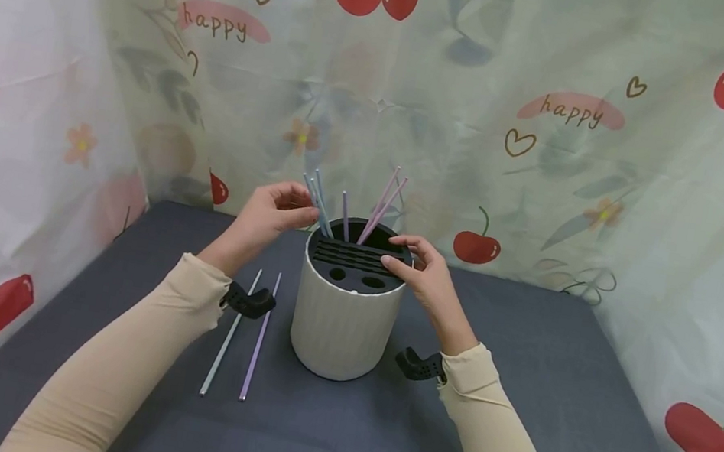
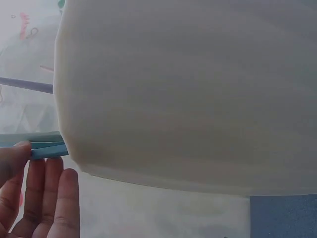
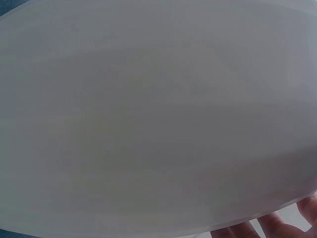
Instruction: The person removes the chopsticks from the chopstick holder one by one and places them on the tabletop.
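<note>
A round white utensil holder [image 1: 342,331] with a black slotted top [image 1: 357,258] stands upright on the table. My left hand [image 1: 273,215] is at its left rim, pinching light blue chopsticks [image 1: 318,201] between thumb and fingers. In the left wrist view, the thumb presses on the blue chopsticks [image 2: 49,150] beside the holder's wall. My right hand [image 1: 425,273] grips the right rim, its thumb over the slotted top. A purple chopstick [image 1: 345,216] and pink chopsticks [image 1: 384,206] stand in the back opening. The right wrist view is mostly filled by the holder's wall [image 3: 148,119].
Left of the holder, a pale blue-green chopstick [image 1: 223,349] and a purple chopstick [image 1: 257,350] lie side by side on the dark grey table [image 1: 513,433]. A cherry-patterned curtain [image 1: 384,67] rises behind the table and along both sides.
</note>
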`<action>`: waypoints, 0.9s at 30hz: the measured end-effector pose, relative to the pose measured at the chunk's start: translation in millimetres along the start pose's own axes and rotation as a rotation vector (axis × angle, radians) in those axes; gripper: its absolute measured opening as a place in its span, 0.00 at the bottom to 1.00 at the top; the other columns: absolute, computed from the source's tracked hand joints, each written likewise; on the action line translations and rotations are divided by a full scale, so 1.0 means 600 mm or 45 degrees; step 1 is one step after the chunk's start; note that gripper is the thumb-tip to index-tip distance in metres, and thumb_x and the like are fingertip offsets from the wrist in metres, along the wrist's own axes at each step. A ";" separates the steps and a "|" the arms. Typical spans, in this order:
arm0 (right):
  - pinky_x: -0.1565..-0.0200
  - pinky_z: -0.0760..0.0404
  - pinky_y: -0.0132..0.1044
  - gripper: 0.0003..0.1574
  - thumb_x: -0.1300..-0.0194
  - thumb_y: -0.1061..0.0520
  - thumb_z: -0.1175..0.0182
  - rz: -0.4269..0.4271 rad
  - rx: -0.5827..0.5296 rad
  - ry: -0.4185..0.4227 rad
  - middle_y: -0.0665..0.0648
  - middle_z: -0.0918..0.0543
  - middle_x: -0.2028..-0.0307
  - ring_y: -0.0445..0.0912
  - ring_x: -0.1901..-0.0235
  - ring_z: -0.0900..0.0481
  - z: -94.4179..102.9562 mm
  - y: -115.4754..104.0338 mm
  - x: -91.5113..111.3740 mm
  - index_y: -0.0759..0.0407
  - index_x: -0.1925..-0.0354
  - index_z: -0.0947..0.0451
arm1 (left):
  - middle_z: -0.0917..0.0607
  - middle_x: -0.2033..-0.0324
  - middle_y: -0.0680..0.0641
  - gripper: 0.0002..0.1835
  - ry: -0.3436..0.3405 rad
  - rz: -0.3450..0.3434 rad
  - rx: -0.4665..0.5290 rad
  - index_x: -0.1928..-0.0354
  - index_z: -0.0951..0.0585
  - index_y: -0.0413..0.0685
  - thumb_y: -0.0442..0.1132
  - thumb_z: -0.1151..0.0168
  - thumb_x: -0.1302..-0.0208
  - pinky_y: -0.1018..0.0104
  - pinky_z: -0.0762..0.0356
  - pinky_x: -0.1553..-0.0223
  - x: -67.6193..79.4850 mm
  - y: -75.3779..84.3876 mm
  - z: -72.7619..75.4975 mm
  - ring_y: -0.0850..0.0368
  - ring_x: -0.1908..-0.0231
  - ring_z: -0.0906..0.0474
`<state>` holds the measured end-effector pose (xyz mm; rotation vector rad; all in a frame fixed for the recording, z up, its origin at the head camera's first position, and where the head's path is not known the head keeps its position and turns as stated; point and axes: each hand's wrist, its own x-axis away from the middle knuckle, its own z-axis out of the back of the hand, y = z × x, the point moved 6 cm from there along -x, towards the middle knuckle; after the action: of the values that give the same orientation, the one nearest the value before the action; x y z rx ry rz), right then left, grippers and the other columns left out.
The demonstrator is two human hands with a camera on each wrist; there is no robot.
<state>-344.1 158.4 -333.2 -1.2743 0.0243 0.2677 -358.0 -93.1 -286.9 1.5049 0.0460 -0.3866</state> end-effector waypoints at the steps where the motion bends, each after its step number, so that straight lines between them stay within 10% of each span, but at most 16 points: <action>1: 0.30 0.44 0.58 0.26 0.36 0.50 0.36 0.001 0.000 0.002 0.55 0.38 0.30 0.53 0.29 0.45 0.000 0.000 0.000 0.55 0.42 0.27 | 0.19 0.68 0.55 0.06 0.003 -0.007 0.017 0.63 0.22 0.47 0.29 0.37 0.37 0.71 0.18 0.56 -0.001 0.003 -0.001 0.64 0.63 0.20; 6: 0.31 0.43 0.59 0.26 0.38 0.49 0.34 0.015 0.002 0.010 0.56 0.37 0.31 0.54 0.29 0.44 0.001 0.003 -0.001 0.55 0.44 0.26 | 0.19 0.67 0.52 0.08 0.078 -0.143 0.145 0.63 0.22 0.47 0.26 0.38 0.37 0.67 0.16 0.58 -0.011 0.046 0.008 0.63 0.65 0.18; 17: 0.29 0.46 0.57 0.26 0.36 0.52 0.36 0.014 -0.006 -0.013 0.56 0.37 0.31 0.53 0.29 0.44 0.001 -0.001 -0.002 0.58 0.42 0.27 | 0.16 0.72 0.45 0.14 0.402 -0.601 0.473 0.56 0.19 0.40 0.24 0.32 0.46 0.66 0.15 0.64 -0.035 0.238 0.102 0.54 0.72 0.17; 22: 0.29 0.45 0.56 0.25 0.35 0.53 0.36 0.009 -0.001 -0.010 0.55 0.37 0.31 0.52 0.28 0.45 0.002 0.001 -0.003 0.58 0.42 0.27 | 0.16 0.72 0.45 0.17 0.474 -0.418 0.448 0.53 0.16 0.41 0.25 0.30 0.48 0.69 0.15 0.66 -0.037 0.225 0.153 0.56 0.74 0.17; 27: 0.30 0.44 0.57 0.25 0.35 0.54 0.36 0.011 -0.006 -0.011 0.56 0.37 0.30 0.53 0.28 0.45 0.001 -0.002 -0.002 0.58 0.42 0.27 | 0.15 0.73 0.54 0.21 0.416 -0.023 0.114 0.45 0.20 0.38 0.27 0.34 0.42 0.74 0.16 0.68 -0.029 0.109 0.182 0.63 0.74 0.17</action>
<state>-345.0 158.5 -331.7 -1.2780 0.0214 0.2806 -378.8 -194.7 -211.2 1.6452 0.3038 -0.1552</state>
